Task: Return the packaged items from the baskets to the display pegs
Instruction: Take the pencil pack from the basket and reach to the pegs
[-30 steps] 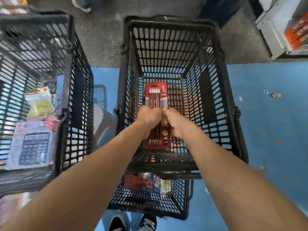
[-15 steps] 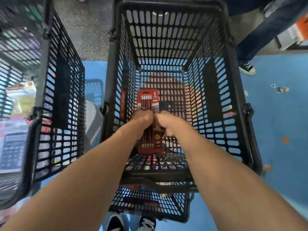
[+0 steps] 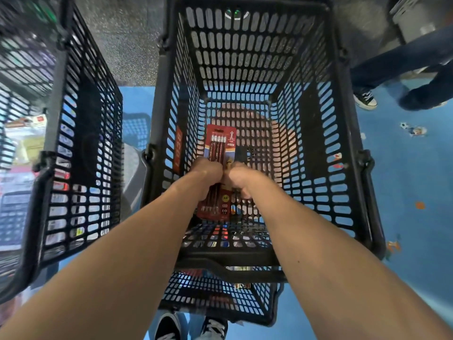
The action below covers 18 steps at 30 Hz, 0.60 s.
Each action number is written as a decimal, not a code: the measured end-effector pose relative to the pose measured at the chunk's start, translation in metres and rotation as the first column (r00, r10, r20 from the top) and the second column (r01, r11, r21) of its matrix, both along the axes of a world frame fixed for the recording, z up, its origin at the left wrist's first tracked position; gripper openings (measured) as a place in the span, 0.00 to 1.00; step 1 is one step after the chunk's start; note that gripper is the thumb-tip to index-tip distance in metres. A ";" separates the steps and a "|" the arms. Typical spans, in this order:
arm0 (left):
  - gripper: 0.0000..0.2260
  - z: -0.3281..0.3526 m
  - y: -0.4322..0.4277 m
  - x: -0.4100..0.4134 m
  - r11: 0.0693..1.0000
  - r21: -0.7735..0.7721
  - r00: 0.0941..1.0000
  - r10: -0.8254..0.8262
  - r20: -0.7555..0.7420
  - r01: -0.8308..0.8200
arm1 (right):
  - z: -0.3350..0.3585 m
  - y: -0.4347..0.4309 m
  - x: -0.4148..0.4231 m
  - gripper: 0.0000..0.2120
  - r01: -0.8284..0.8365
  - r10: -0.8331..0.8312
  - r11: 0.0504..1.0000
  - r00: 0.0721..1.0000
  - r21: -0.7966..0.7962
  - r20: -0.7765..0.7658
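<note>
My left grip (image 3: 208,174) and my right grip (image 3: 241,180) are both closing round the pencil pack (image 3: 221,146), fingers curled in on its lower middle, one fist from each side, knuckles nearly touching. I am holding the red pack down inside the middle basket (image 3: 245,57), lengthwise away from me, its hang-tab end pointing to the far wall and its bottom edge showing just below my fists. Dark pencils with pale ends are lying side by side under the clear front. Whether the pack is resting on the basket's bottom or hanging just above it, I cannot tell.

Both my forearms are reaching over the near rim of this black mesh basket. An orange label (image 3: 177,153) is running up its left inner wall. Beneath its near end a lower basket (image 3: 215,298) is sitting, with a few packets inside that are too blurred to name. Just beside me, to the left, the left basket (image 3: 81,143) is standing, and through its mesh a packaged calculator (image 3: 12,217) is showing among other packets.

I am standing on a blue floor (image 3: 404,180), my shoes (image 3: 213,327) peeking out at the bottom edge. At the upper right another person's legs (image 3: 404,60) in dark trousers are crossing the view, one sneaker (image 3: 365,99) planted near the basket's far right corner
</note>
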State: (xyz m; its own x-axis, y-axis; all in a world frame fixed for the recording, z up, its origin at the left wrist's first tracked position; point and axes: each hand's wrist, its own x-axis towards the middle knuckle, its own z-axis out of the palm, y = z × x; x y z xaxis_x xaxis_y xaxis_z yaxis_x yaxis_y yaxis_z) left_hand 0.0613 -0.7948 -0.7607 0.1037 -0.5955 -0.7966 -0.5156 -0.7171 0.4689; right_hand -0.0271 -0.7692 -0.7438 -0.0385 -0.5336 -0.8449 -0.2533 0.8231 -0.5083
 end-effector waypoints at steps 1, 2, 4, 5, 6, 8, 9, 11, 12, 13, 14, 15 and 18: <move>0.16 -0.001 0.000 -0.001 1.000 -0.007 1.000 0.000 0.005 0.000 | -0.001 -0.001 -0.001 0.24 -0.003 0.003 1.000 1.000 -0.003 -0.013; 0.15 -0.002 0.000 -0.002 1.000 -0.013 1.000 -0.005 0.016 0.005 | -0.004 -0.003 -0.002 0.23 -0.006 0.006 1.000 1.000 -0.001 -0.019; 0.11 -0.005 -0.001 -0.002 0.999 -0.030 0.999 -0.023 0.036 0.024 | -0.012 -0.006 -0.001 0.20 -0.057 0.057 0.998 0.995 0.011 -0.083; 0.07 -0.005 -0.001 -0.003 0.999 -0.030 0.999 -0.024 0.045 0.025 | -0.016 -0.008 0.000 0.18 -0.082 0.083 0.996 0.989 0.016 -0.121; 0.04 -0.003 -0.001 -0.003 0.999 -0.024 0.998 -0.022 0.051 0.023 | -0.018 -0.008 0.001 0.18 -0.100 0.102 0.995 0.984 0.020 -0.145; 0.04 -0.001 -0.001 -0.003 0.999 -0.011 0.998 -0.029 0.061 0.030 | -0.017 -0.007 0.002 0.17 -0.129 0.131 0.991 0.974 0.025 -0.182; 0.05 0.000 -0.001 -0.002 0.999 -0.013 0.997 -0.038 0.070 0.039 | -0.015 -0.007 0.002 0.17 -0.141 0.142 0.990 0.971 0.021 -0.193; 0.09 0.005 -0.002 -0.001 0.998 -0.005 0.995 -0.059 0.085 0.060 | -0.010 -0.008 0.002 0.15 -0.156 0.152 0.988 0.967 0.000 -0.204; 0.11 0.008 -0.002 0.000 0.997 -0.013 0.993 -0.069 0.092 0.071 | -0.007 -0.008 0.002 0.13 -0.157 0.152 0.988 0.965 -0.010 -0.213; 0.12 0.011 -0.002 0.001 0.996 -0.026 0.993 -0.078 0.091 0.081 | -0.003 -0.007 0.002 0.12 -0.149 0.138 0.988 0.966 -0.032 -0.218; 0.14 0.014 -0.001 0.003 0.996 -0.046 0.995 -0.079 0.069 0.082 | 0.000 -0.007 0.003 0.11 -0.133 0.117 0.989 0.968 -0.063 -0.221; 0.15 0.016 -0.001 0.004 0.994 -0.076 0.997 -0.071 0.034 0.073 | 0.004 -0.006 0.004 0.09 -0.115 0.090 0.988 0.970 -0.099 -0.225; 0.13 0.033 0.002 0.011 0.993 -0.121 1.000 0.000 -0.005 -0.001 | 0.023 -0.001 0.008 0.09 -0.072 0.021 0.977 0.970 -0.203 -0.243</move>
State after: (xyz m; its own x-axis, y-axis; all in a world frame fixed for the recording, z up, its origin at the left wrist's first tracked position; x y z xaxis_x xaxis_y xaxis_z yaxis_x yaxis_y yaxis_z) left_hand 0.0720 -0.7924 -0.7273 0.1007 -0.6876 -0.7191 -0.5127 -0.6553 0.5547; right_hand -0.0194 -0.7699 -0.7210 -0.1965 -0.7029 -0.6836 -0.4233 0.6897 -0.5875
